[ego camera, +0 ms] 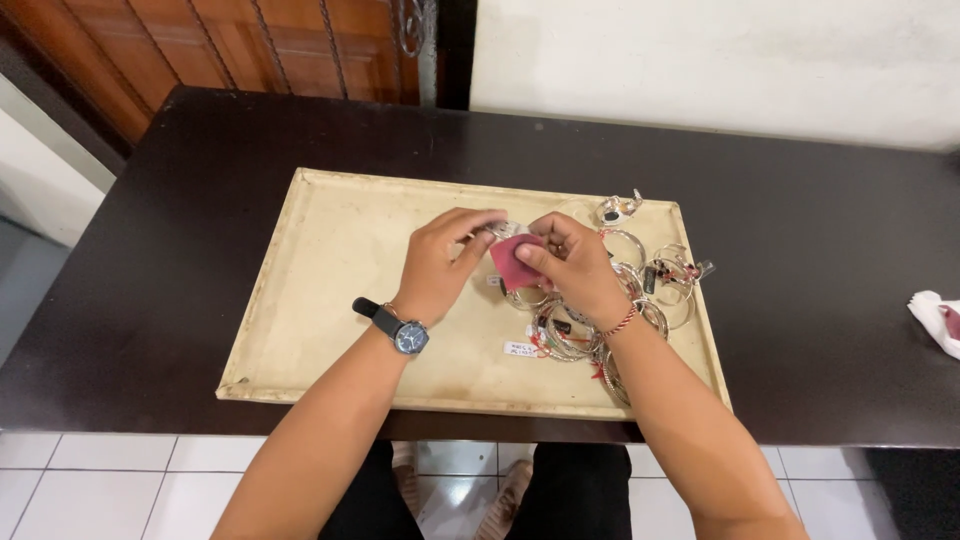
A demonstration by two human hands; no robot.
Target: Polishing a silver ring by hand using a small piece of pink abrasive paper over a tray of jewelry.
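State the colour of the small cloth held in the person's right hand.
The small cloth is pinkish red, seen best in the head view.

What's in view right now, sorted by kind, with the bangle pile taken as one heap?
Tray: 1
Bangle heap, too tangled to count singly: 1
Bangle held in left hand: 1
Red cloth in right hand: 1
Wristwatch: 1
White cloth: 1
Total: 6

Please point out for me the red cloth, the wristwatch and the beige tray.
red cloth (511, 262), head view, on its middle, between the two hands.
wristwatch (410, 339), head view, on its dark dial at the left wrist.
beige tray (330, 250), head view, on a bare part of its floor.
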